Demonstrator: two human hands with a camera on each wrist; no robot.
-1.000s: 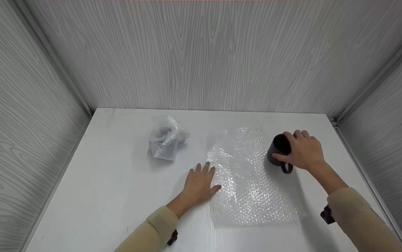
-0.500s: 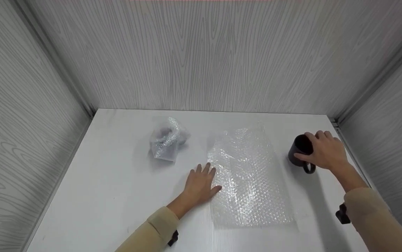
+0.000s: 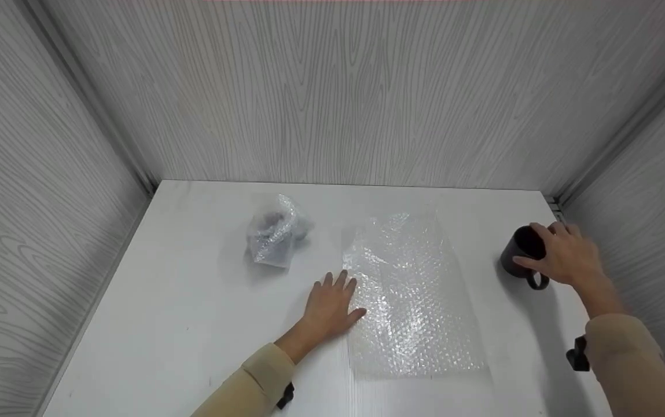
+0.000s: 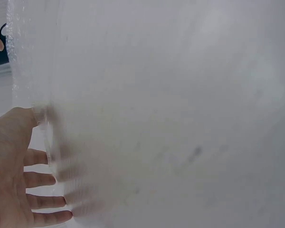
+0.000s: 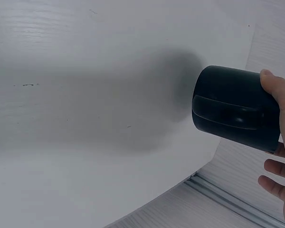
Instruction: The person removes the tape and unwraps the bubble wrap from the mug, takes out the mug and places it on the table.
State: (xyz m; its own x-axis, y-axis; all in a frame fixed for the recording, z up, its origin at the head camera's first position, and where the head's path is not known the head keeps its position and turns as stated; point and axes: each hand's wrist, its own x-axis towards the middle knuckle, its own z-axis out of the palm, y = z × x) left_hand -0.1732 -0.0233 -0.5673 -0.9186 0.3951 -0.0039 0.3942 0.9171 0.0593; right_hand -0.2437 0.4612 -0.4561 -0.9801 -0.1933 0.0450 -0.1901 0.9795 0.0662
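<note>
Mug (image 3: pixel 514 256) shifted right, held by right hand (image 3: pixel 570 255); left hand (image 3: pixel 328 310), spread, touches wrap (image 3: pixel 413 307); contents of bundle (image 3: pixel 275 238) unclear.

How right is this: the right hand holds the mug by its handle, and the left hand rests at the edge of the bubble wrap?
The handle is wrong: the right hand holds the mug near its rim, and the right wrist view shows the handle free. The left hand does rest at the edge of the bubble wrap.
</note>
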